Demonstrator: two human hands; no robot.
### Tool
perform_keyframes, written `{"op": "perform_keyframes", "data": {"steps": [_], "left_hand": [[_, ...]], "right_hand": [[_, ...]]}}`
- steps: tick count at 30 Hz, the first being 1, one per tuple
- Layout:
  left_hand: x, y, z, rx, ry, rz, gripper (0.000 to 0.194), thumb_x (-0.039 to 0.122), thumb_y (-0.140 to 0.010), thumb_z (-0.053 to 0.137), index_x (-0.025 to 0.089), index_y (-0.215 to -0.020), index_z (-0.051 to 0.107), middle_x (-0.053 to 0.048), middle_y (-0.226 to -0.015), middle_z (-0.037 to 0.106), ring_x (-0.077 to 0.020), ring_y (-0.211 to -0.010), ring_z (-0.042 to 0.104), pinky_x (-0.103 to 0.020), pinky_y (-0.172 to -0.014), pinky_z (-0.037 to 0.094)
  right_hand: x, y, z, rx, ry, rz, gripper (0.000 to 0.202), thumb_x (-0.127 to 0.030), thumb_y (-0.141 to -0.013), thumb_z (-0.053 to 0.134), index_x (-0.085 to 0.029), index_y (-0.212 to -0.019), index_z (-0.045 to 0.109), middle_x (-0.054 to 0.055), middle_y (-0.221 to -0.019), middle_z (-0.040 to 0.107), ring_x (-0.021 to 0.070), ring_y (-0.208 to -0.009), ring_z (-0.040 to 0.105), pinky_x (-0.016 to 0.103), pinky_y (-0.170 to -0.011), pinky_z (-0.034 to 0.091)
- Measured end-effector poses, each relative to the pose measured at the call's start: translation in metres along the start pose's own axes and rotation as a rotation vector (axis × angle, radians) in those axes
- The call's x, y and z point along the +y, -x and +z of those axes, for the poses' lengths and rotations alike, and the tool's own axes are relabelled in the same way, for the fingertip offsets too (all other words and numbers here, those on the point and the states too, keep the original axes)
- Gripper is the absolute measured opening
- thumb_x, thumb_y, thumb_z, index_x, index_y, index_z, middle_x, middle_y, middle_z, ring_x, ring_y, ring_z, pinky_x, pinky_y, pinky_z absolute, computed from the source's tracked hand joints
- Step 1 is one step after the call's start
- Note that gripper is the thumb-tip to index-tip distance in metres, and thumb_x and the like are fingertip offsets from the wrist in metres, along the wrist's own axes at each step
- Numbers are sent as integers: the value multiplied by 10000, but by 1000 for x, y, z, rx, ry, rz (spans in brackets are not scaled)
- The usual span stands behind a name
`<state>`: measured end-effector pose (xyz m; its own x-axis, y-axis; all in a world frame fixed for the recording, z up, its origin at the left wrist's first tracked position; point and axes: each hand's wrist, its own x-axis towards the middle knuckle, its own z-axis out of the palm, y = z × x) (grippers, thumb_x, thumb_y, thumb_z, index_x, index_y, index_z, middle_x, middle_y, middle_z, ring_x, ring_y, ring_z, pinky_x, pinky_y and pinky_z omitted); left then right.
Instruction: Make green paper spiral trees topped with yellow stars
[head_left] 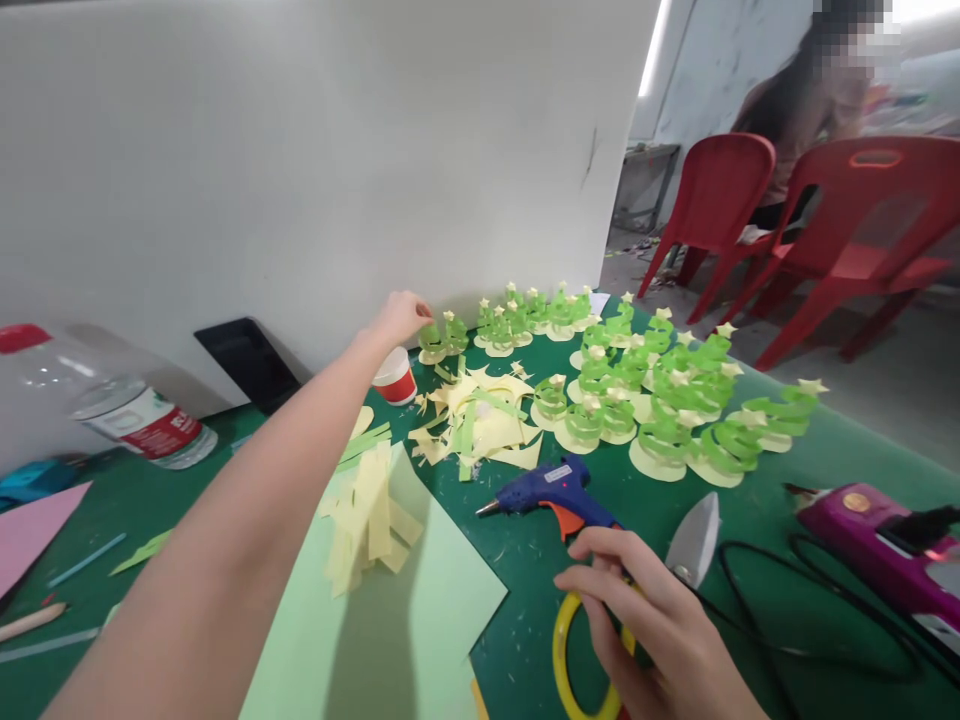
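My left hand (pixel 405 314) reaches to the wall end of the table, fingers pinched at the top of a small green spiral paper tree (pixel 431 345). Another paper tree (pixel 454 332) with a pale star stands beside it. My right hand (pixel 652 615) hovers over a pair of scissors (pixel 566 655) with yellow handles, its fingers loosely bent and apart, with nothing visible in them. The blade shows beyond the knuckles. Just past the fingertips lies a blue hot glue gun (pixel 551 487) with an orange trigger, its nozzle pointing left.
Several star-topped paper trees (pixel 660 380) stand at the right. Yellow scraps (pixel 487 415), a red-white cup (pixel 395 378) and green card (pixel 382 640) with strips lie centrally. A bottle (pixel 146 420) and phone (pixel 247 362) are left; a purple power strip (pixel 877 535) with cable is right.
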<state>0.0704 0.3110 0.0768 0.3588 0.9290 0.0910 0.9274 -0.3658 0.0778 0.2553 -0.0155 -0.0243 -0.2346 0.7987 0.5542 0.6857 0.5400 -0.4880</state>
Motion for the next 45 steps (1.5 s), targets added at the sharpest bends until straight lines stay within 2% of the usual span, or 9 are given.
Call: {"op": "perform_keyframes", "data": {"steps": [7, 17, 21, 25, 40, 45], "left_hand": [[-3, -2, -5, -1, 6, 33, 189, 284, -854, 517, 140, -953, 589, -57, -991, 612, -177, -877, 591, -371, -773, 495], [-6, -3, 7, 6, 36, 92, 186, 285, -859, 509, 150, -962, 586, -60, -1005, 607, -171, -874, 590, -366, -773, 495], [-8, -4, 4, 7, 35, 104, 182, 286, -857, 511, 146, -940, 592, -56, -984, 614, -168, -862, 592, -364, -769, 495], [-8, -5, -1, -2, 31, 95, 176, 288, -855, 515, 144, -911, 600, -50, -964, 621, -168, -854, 595, -358, -768, 495], [0, -7, 3, -11, 25, 91, 184, 292, -853, 518, 149, -939, 595, -58, -997, 613, -176, -888, 588, -375, -793, 486], [5, -9, 6, 26, 5, 123, 287, 291, -840, 539, 143, -1086, 535, -85, -1112, 565, -217, -981, 560, -431, -833, 466]], "right_hand": [[0, -3, -2, 8, 6, 12, 228, -101, -816, 406, -207, -977, 528, 90, -996, 527, 132, -804, 561, 225, -656, 500], [-4, -6, -5, -2, 11, 30, 296, -14, -772, 383, -197, -952, 530, 83, -974, 533, 118, -765, 563, 214, -632, 496], [-3, -6, -5, -6, 24, 25, 248, -54, -798, 401, -202, -953, 526, 84, -983, 528, 124, -781, 564, 219, -635, 498], [-3, -6, -4, -2, 26, 25, 287, -21, -786, 379, -206, -954, 521, 79, -979, 530, 115, -781, 568, 209, -634, 495], [-4, -9, -6, 23, 53, 39, 219, -96, -817, 397, -209, -897, 566, 74, -935, 578, 128, -761, 588, 200, -614, 508], [-4, -7, -6, 9, 48, 51, 217, -106, -816, 400, -216, -913, 560, 76, -957, 565, 132, -771, 581, 214, -623, 509]]}}
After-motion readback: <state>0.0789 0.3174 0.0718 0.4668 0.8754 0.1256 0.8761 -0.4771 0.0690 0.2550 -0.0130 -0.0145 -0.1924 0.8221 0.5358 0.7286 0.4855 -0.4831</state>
